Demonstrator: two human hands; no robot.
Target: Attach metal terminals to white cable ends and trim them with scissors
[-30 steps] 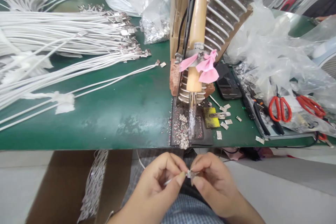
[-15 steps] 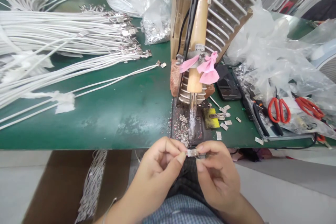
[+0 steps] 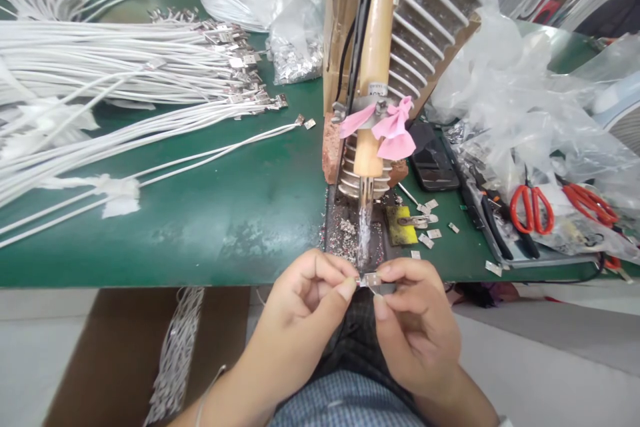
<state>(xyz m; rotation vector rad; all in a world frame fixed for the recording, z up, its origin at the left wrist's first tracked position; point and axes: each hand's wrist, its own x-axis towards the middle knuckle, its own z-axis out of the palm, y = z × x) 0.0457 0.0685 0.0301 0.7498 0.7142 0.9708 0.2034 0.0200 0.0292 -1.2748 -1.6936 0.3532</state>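
- the left hand and the right hand met just below the near edge of the green desk, each pinching one end of a small metal terminal between thumb and forefinger.
- both grips were narrow and closed on that terminal; the remaining fingers were curled in and held nothing.
- the terminal lay level between the two sets of fingertips, directly in front of the tip of the soldering iron, which was clamped pointing down toward the person over a dark tray speckled with solder crumbs.
- whether a wire end was already seated in the terminal could not be told; the fingers hid that side.
- judged from this, the step called for a steady, light pinch: keep the piece flat, fingertips back from the end nearest the iron, and the joint face turned up so the hot tip could meet metal and not skin.
- resting the wrists against the desk edge would probably have steadied the hands.
- the pinch on such a small, smooth part looked easy to lose, so pressure was best kept even on both sides.
- loose terminals lay beside a yellow pad to the right of the tray.
- bundles of white wires lay across the left of the desk, well apart from the hands.
- red-handled scissors and a phone sat to the right.
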